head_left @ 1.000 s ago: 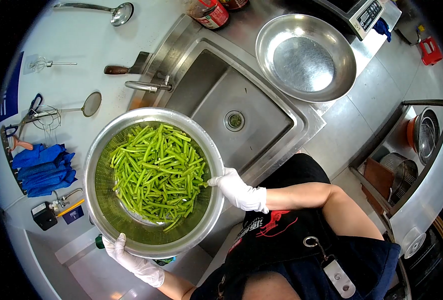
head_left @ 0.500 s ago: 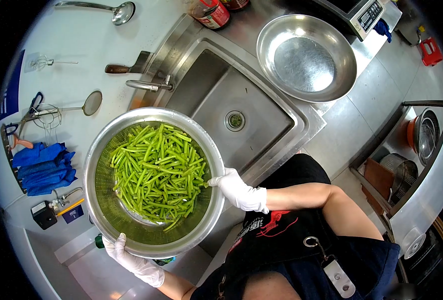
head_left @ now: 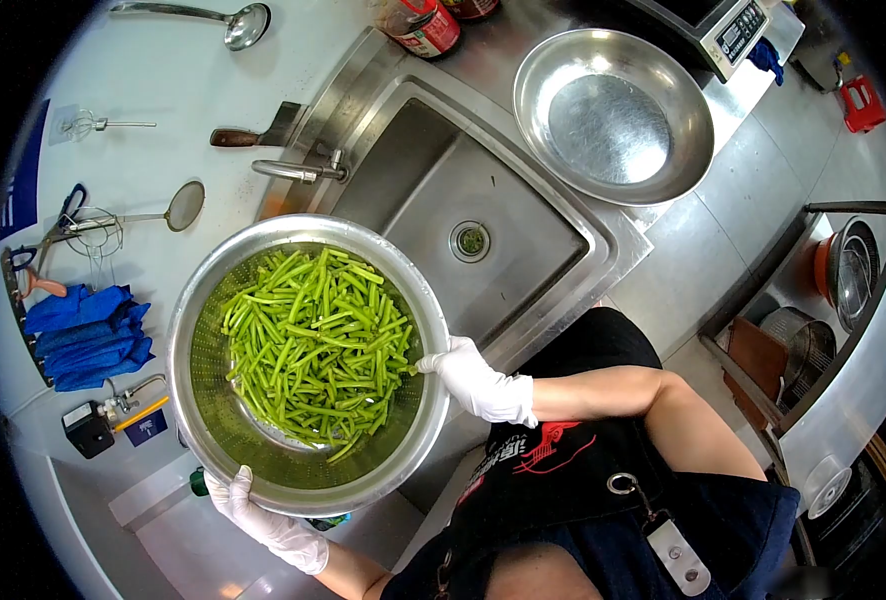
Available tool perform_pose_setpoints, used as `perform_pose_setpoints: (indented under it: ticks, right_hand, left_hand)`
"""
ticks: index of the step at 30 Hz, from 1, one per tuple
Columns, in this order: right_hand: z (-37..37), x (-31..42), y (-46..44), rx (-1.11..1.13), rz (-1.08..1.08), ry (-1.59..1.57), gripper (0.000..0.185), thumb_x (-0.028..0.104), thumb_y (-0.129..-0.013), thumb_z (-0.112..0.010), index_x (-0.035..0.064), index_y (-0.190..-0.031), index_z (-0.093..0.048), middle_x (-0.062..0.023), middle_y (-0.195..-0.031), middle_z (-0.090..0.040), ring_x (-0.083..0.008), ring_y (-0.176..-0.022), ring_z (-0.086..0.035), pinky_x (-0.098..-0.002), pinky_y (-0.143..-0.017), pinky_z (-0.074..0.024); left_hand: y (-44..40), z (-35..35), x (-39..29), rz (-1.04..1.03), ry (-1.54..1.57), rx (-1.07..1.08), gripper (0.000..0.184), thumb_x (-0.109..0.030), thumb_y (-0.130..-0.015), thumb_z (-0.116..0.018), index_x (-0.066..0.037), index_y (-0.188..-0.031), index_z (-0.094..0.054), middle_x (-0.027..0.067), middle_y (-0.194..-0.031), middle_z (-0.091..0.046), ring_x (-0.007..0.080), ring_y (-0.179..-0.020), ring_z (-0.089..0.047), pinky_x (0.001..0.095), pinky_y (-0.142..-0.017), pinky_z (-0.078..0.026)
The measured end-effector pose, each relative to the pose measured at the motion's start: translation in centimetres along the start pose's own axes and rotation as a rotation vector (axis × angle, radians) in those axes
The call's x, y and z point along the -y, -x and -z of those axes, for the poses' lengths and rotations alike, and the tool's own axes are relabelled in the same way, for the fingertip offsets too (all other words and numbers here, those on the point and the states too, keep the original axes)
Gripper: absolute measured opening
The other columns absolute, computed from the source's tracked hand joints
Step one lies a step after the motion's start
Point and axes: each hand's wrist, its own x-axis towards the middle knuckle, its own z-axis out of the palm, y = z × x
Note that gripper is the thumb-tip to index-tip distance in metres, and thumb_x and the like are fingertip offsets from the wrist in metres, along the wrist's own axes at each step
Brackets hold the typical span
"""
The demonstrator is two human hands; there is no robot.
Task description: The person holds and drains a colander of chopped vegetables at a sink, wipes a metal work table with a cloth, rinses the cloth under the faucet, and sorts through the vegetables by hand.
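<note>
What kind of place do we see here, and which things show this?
Most likely a working kitchen, perhaps a restaurant's: there is a metal colander of cut green vegetables, a stainless steel sink and a ladle.

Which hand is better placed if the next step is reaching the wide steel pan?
Probably the right hand: it grips the colander's rim nearer the sink and wide steel pan. The left hand grips the rim farther away, with the colander between it and the pan. Both hands are occupied, though.
</note>
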Motion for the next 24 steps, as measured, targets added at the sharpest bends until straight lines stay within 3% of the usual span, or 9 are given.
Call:
perform_pose_setpoints:
  ticks: [24]
  right_hand:
    - [0.1, 0.9, 0.7, 0.032, 0.042, 0.0, 0.021, 0.0, -0.075, -0.063, -0.0012, -0.096, -0.063, -0.0073, -0.079, -0.064, -0.0153, -0.071, -0.057, -0.0296, -0.065, -0.0478]
  left_hand:
    - [1.5, 0.4, 0.7, -0.073, -0.013, -0.063, 0.053, -0.006, -0.07, -0.054, 0.003, -0.123, -0.048, 0.0152, -0.115, -0.053, 0.0236, -0.103, -0.052, 0.0349, -0.095, -0.039]
